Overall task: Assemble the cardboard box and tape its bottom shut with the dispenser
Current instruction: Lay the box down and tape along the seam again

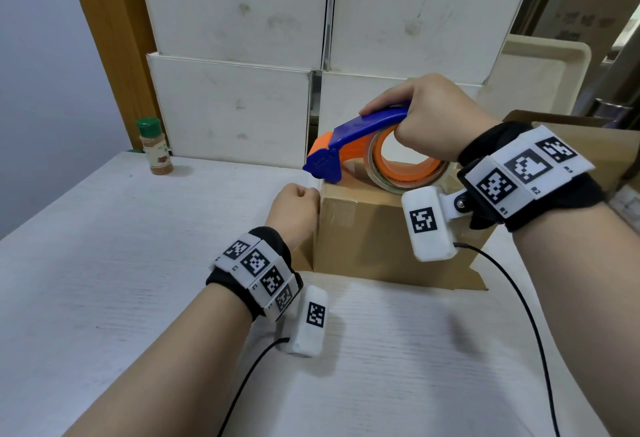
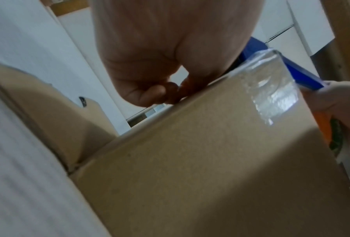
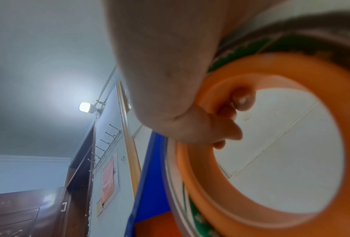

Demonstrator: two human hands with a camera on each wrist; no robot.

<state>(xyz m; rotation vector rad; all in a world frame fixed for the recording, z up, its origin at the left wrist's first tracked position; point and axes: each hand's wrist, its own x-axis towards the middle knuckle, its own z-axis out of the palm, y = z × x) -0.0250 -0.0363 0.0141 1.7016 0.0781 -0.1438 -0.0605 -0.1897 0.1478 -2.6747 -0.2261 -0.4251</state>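
Note:
A brown cardboard box stands on the white table with its closed flaps up. My right hand grips the blue and orange tape dispenser, fingers through its orange ring. The dispenser's nose sits at the box's top left edge. My left hand is a loose fist against the box's upper left edge, with the curled fingers touching the rim. A strip of clear tape is folded down over that side of the box, next to the blue dispenser.
Stacked white boxes form a wall right behind the box. A spice bottle stands at the back left of the table. An open cardboard box and a beige tray are at the right. Black cables trail from both wrists.

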